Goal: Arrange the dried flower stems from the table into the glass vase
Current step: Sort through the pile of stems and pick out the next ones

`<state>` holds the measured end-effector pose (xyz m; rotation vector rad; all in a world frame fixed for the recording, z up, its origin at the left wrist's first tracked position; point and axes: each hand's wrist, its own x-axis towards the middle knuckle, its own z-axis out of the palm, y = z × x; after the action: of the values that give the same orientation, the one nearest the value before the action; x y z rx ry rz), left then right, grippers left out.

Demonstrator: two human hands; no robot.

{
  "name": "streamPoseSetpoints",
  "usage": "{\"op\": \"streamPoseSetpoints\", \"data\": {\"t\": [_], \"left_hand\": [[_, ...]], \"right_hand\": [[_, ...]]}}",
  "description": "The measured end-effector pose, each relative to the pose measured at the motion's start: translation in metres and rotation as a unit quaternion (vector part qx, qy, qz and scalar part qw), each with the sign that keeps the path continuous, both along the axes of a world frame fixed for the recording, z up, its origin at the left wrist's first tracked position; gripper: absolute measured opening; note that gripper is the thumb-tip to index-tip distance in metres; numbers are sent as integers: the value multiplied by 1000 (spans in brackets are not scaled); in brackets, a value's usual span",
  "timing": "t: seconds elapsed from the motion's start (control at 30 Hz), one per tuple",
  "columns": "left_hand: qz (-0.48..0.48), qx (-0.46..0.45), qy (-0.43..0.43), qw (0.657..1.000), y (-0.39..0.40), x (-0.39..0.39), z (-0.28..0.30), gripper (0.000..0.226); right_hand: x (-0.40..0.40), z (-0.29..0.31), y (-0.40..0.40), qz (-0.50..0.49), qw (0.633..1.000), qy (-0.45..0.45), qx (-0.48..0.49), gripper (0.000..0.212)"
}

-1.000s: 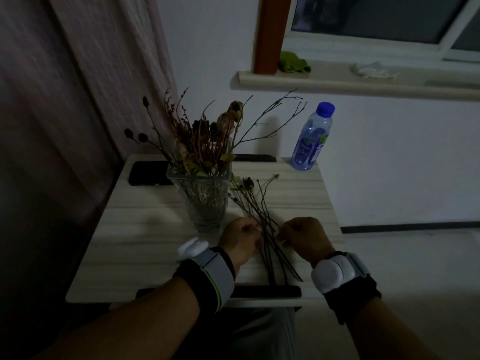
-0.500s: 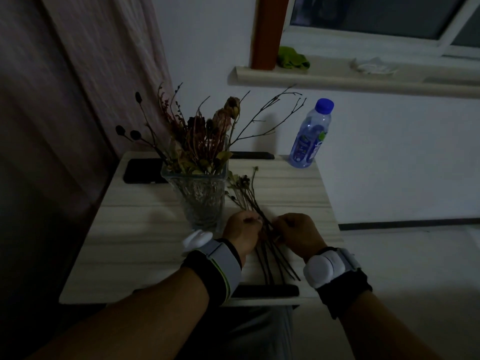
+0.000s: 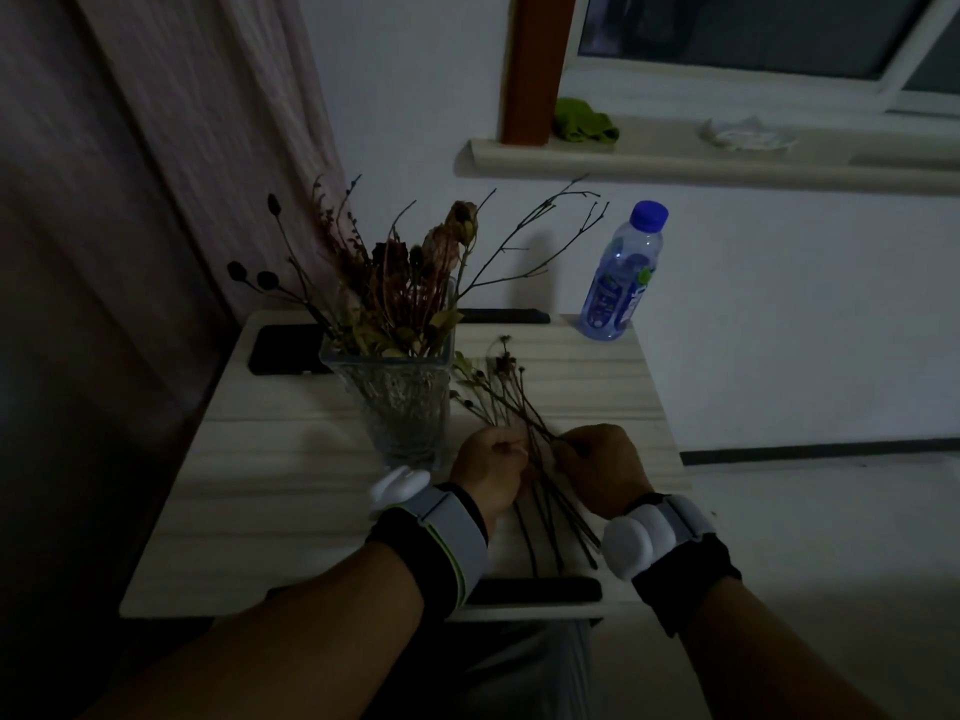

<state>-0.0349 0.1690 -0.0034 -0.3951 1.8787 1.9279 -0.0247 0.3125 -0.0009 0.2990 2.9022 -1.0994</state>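
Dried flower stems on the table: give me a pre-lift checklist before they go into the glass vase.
1. Both hands on the bundle: ok. The left hand and right hand have fingers curled at the dried flower stems.
2. Every loose stem gathered: cannot tell; too dark.
3. Bundle off the table: not ok; the cut ends lie on it.
4. Glass vase upright, close to the left hand: ok.
5. Room in the vase: cannot tell; it already holds many stems.
6. Water bottle clear of the path: ok, at the far right corner.
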Motion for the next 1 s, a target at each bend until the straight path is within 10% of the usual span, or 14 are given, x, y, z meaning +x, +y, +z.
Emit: {"op": "streamPoseSetpoints", "data": {"t": [0.6, 1.0], "left_hand": [[26, -6, 21, 999, 0, -4, 9, 13], [18, 171, -6, 985, 33, -19, 72, 21]], "right_hand": [[6, 33, 8, -136, 952, 38, -270, 18], [23, 51, -8, -151, 889, 40, -431, 30]]}}
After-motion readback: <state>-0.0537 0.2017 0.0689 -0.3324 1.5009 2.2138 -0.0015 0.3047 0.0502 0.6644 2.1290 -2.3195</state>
